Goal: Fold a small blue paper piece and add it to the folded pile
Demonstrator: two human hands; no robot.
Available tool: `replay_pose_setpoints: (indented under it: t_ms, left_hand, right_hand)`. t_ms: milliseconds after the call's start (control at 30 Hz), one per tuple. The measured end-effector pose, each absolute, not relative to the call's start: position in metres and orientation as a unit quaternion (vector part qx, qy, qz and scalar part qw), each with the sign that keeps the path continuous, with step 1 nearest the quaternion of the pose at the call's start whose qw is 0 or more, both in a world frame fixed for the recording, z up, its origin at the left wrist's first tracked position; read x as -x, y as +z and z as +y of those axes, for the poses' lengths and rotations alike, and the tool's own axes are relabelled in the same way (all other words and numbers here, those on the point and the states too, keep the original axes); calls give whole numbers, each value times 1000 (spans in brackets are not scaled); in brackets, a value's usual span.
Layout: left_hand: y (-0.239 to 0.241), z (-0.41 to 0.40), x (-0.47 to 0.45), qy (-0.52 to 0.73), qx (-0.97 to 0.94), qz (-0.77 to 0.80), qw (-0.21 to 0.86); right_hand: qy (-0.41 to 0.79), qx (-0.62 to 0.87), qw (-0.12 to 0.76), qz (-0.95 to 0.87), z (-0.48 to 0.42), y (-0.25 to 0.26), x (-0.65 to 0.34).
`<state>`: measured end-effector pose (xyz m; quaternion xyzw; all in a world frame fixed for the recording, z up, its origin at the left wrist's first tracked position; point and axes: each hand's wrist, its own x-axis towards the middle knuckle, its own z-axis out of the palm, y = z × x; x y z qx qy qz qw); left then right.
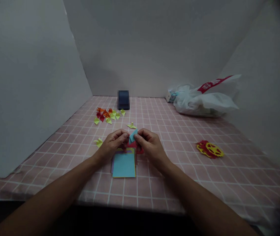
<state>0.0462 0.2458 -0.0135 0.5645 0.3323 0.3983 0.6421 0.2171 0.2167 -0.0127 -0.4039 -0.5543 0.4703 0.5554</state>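
Note:
My left hand (112,143) and my right hand (149,144) meet above the middle of the table, both pinching a small folded blue paper piece (133,135) between their fingertips. Directly under the hands lies a stack of coloured paper squares (124,165) with a blue sheet on top; red and purple edges show at its sides. A folded yellow-green piece (131,125) sits just beyond the hands, and another one (98,142) lies left of my left hand.
A cluster of several folded orange, red and yellow-green pieces (107,115) lies at the back left, beside a dark blue box (123,100). A white plastic bag (204,97) rests at the back right. Red and yellow paper cut-outs (209,149) lie to the right. Grey panels wall in the pink checked tablecloth (179,137).

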Motion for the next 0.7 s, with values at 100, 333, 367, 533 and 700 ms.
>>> replay_pose_setpoints:
  t_ms: [100,333,367,533,700]
  left_hand:
    - [-13,248,-45,413,-607,317,601]
    - [-16,248,-48,449,-622,304,564]
    - [-16,247,-49,456,-619,305,562]
    - [-17,244,-51,482,-616,298,548]
    - [-18,243,-52,493,-619,287,539]
  right_hand:
    - [446,425,535,-578,217,-15,-217]
    - [473,402,553,-555,217,-17,-212]
    - [478,401,554,-552,217,-17,-212]
    - [481,396,557,-549,216,-16,-211]
    - [478,390,557,-556,214,-15,-211]
